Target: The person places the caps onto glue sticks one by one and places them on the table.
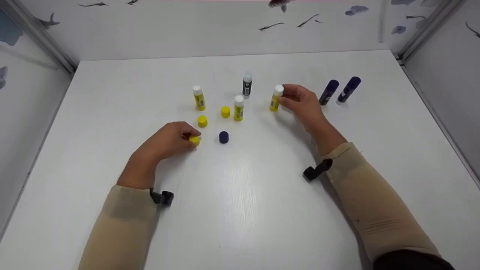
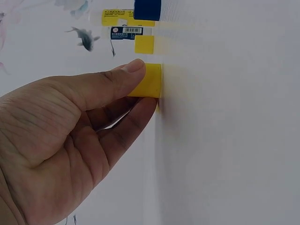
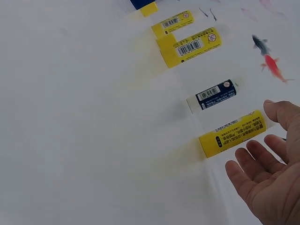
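Tabletop [image 1: 232, 225] is plain white and fills most of the view, with a pale fish-print wall [image 1: 210, 30] behind it. Next size down, two tan sleeves, one on each arm.

Left hand [image 1: 165, 140] has thumb and fingers clamped on a yellow cap, down low near the table. Right hand [image 1: 303, 107] is up at a white-topped yellow glue stick [image 1: 275, 102], thumb and fingertips on either side of its upper end; honestly can't tell if they're pinching it or just right beside it. That stick's upright, off to the right of the others like it.

Other sticks are standing too: two purple sticks [image 1: 348, 90] past the right hand, a pale stick with a dark label [image 1: 246, 87] at the back, plus a left yellow stick [image 1: 199, 99] and a middle yellow stick [image 1: 238, 109].

Smallest stuff is the caps: held yellow cap [image 1: 194, 140], two loose yellow caps [image 1: 202, 121] between the hands, and a dark cap [image 1: 224, 137] just nearby.
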Demonstrator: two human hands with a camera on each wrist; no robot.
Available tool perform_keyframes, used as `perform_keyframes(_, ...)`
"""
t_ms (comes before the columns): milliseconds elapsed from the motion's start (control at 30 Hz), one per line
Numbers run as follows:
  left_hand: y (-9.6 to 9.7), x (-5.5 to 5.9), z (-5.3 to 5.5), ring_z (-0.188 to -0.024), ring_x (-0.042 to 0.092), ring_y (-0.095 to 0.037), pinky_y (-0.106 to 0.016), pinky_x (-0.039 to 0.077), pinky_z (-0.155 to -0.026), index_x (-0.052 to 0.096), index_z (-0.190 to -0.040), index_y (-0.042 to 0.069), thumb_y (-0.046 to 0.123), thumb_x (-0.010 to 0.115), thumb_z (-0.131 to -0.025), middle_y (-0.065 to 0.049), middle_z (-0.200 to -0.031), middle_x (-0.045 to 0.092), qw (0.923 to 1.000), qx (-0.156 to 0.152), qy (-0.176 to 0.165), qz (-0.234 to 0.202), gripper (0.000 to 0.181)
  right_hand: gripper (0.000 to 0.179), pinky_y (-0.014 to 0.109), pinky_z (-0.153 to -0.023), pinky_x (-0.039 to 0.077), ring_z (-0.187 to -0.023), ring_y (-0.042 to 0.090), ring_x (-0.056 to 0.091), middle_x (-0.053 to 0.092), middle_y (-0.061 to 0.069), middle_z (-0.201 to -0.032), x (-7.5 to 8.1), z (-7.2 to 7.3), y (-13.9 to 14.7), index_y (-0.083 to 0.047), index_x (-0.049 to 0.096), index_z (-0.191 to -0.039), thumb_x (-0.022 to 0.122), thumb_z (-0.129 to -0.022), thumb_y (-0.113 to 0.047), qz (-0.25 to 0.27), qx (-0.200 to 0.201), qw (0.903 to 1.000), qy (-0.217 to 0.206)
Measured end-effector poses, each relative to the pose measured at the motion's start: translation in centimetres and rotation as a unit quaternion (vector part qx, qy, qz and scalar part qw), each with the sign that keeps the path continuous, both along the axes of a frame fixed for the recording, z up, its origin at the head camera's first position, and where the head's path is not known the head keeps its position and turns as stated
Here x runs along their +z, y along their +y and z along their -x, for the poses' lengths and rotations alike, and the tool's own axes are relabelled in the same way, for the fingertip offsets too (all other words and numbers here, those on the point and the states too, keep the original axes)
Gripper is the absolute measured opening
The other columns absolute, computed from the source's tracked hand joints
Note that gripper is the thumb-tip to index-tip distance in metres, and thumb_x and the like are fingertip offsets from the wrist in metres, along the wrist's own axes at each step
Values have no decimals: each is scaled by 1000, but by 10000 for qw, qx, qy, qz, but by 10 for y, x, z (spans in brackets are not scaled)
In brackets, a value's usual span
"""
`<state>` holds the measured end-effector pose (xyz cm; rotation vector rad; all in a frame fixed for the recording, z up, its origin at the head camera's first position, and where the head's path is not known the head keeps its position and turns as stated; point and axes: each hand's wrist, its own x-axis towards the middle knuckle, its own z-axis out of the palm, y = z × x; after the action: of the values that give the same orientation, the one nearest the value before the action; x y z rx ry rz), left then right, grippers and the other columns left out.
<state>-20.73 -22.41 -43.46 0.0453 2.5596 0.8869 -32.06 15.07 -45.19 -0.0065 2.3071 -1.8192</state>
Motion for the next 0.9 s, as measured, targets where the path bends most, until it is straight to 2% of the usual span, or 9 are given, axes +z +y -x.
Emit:
perform_keyframes(333,-1,1,-2,-116,58,-26,-45,48,-110,69,-135,13,10,73,-94,-7,-128,67,9998,-140,119,1,40,42,33,-112,50,-131,19,59,63,6,-140,-6,2,-3,-14,63,-139,73,-98,-15,143,245,9995,163)
perform_keyframes(900,0,2,0,-117,56,-26,-45,49,-110,69,-136,14,11,73,-95,-7,-129,66,10000,-71,31,33,41,45,35,-115,47,-131,18,57,63,4,-140,-9,8,-6,-15,62,-141,74,-98,-17,-95,320,9994,23)
